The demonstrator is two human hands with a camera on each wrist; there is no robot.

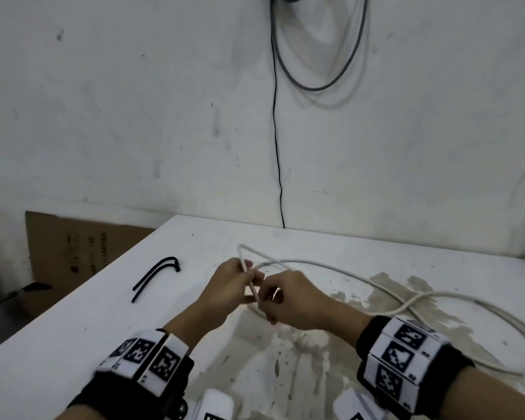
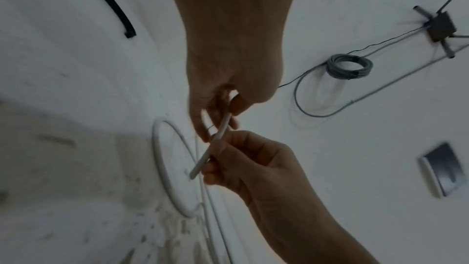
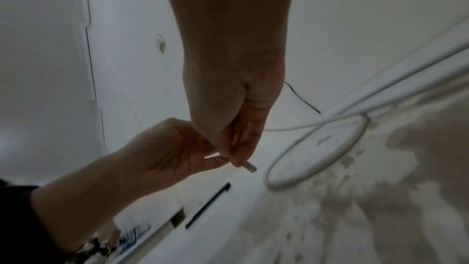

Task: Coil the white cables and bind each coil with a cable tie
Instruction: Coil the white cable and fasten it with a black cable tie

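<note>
**Both hands pinched one end of white cable over table centre**

Far left, off the table's left edge, a cardboard box (image 1: 82, 247) leaned vs the wall. On the table (image 1: 73, 322) near its left edge lay two black cable ties (image 1: 156, 278), side by side, heads toward the back edge, apart from the hands.

Left hand (image 1: 232, 286) was held above the table's middle, fingers curled, thumb & forefinger pinching the white cable (image 1: 346, 272) near its end. In the left wrist view the cable end (image 2: 213, 146) ran as a straight stiff stretch between both hands. Right hand (image 1: 291, 298) was just beside the left, fingertips nearly touching it, also pinching the same stretch lower down; in the right wrist view a short plug tip (image 3: 250, 167) stuck out past the right hand's fingers (image 3: 243, 148).

Rest of the cable trailed from the hands toward the back edge, then swept right in loose loops across the stained patch (image 1: 385, 286) & on to the table's right edge, not yet coiled tight. One loop lay flat on the table just beyond the hands.

On the wall behind, a grey cable loop (image 1: 319, 56) hung down, w/ a thin black wire (image 1: 275, 140) dropping to the table's back edge.
</note>
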